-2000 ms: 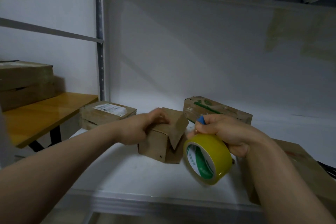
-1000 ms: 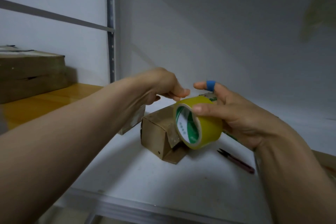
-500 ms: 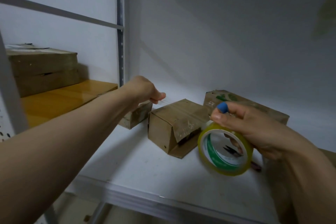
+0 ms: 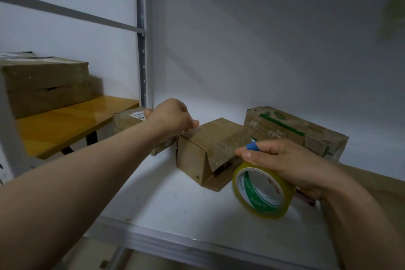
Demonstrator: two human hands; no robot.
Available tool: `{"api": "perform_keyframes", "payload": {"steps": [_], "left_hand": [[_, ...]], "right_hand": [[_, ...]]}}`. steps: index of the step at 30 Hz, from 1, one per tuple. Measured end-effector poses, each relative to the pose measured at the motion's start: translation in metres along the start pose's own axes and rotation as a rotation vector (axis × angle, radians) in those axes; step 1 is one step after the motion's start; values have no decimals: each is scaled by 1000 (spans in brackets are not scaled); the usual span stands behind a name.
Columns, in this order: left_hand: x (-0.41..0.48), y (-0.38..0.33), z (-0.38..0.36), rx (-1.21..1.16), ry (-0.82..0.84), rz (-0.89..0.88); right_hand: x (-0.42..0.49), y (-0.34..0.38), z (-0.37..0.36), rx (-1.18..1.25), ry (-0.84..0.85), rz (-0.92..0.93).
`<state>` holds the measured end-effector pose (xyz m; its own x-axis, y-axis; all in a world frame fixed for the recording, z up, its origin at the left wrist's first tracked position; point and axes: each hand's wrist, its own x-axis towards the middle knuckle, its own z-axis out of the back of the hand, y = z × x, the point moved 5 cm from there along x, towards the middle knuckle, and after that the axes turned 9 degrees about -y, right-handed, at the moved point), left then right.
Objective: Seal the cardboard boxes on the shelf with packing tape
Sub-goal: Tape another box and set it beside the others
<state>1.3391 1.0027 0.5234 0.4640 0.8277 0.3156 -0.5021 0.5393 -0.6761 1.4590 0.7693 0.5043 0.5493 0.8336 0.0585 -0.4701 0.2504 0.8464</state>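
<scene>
Sealing of a small carton, judged to be at the tape-laying stage. The middle box [image 4: 197, 153] lies on the white shelf [image 4: 175, 210], between a labelled box [image 4: 128, 119] on the left and a green-printed box [image 4: 295, 131] on the right. A glossy band runs over its top and down its near end, where the flaps gape and the lowest one lies out on the shelf. The left hand [image 4: 173, 118] rests curled at the far left top edge, thumb tip against the cardboard. Its fingers are hidden, so it cannot be told whether they pinch a tape end or only steady the box. The right hand [image 4: 285, 160] is clamped round the yellow tape roll [image 4: 262, 190], just before the box's open end, with a blue cap [image 4: 251, 146] on the forefinger. The roll's rim stands just above the shelf or on it; which cannot be told. The box appears light and worn, its cardboard soft at the creases, so it would likely slide or crush under a hard pull. It is best steadied flat on top near an edge. The roll is stiff and best held across its rim or through its core. The film, thin and sticky, tends to fold on itself. A wooden table [image 4: 65, 120] on the left carries stacked boxes [image 4: 46, 85].
</scene>
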Motion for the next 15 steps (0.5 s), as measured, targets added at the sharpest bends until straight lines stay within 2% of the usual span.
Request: {"api": "perform_keyframes", "payload": {"steps": [15], "left_hand": [[6, 5, -8, 26, -8, -1]], "right_hand": [[4, -4, -2, -38, -12, -1]]}}
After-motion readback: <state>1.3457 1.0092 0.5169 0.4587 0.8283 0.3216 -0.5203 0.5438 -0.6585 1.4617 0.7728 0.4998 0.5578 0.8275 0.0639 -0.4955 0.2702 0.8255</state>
